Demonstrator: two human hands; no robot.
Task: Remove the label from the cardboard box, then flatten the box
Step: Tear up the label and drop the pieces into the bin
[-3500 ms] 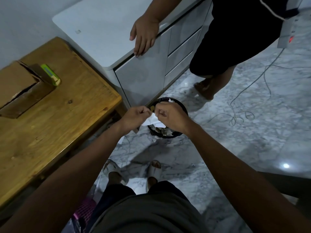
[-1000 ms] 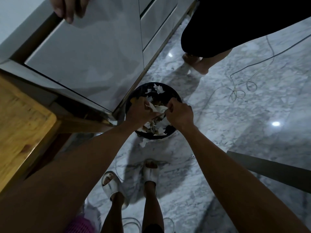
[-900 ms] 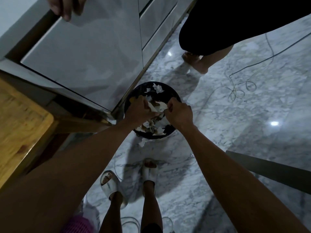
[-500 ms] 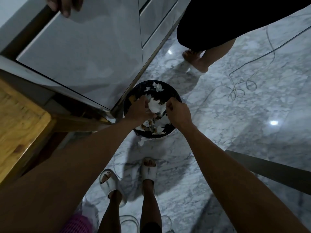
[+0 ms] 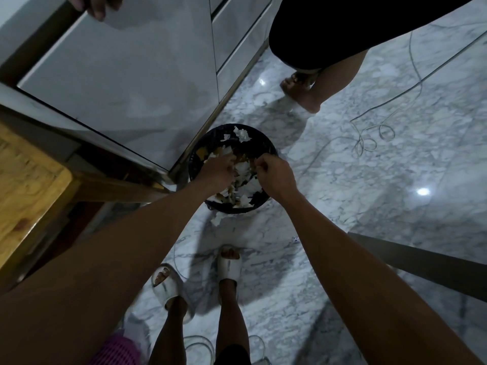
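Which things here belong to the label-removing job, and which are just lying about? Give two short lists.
Part of the job:
- left hand and right hand, both over the bin
- black bin
- torn paper scraps inside it

Just lying about:
- loose cable on the floor
- wooden table
- white cabinet
- one paper scrap on the floor beside the bin

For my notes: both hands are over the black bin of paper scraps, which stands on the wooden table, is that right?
Not quite. The head view shows both the left hand and right hand over the black bin, but it stands on the marble floor, beside the wooden table.
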